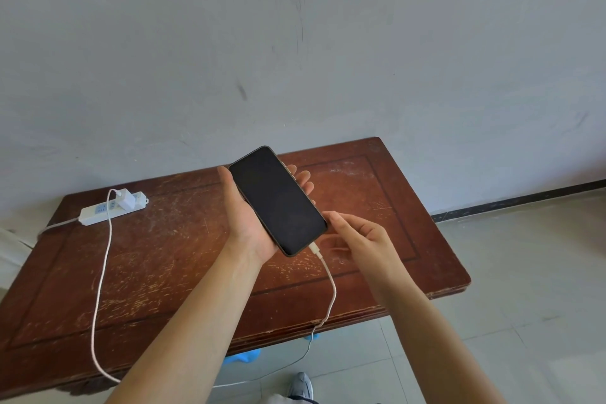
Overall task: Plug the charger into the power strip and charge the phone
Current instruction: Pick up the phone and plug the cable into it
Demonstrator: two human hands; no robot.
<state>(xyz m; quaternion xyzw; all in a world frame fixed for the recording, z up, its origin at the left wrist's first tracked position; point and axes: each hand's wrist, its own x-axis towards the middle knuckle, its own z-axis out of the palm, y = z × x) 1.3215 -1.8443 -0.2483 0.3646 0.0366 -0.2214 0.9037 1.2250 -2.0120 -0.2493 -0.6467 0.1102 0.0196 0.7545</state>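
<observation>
A black phone [278,200] with a dark screen lies in my left hand [244,216], held above the table, screen up. A white cable [329,285] has its plug in the phone's bottom end. The cable hangs over the table's front edge and loops back up to a white charger [126,199] seated in the white power strip [108,209] at the table's back left. My right hand [357,236] hovers just right of the phone's lower corner, fingers loosely curled and apart, holding nothing.
The worn brown wooden table [164,256] stands against a grey wall. The power strip's own cord runs off the left edge. Tiled floor lies to the right, with a blue object [244,356] under the table and a shoe [301,385] near the bottom.
</observation>
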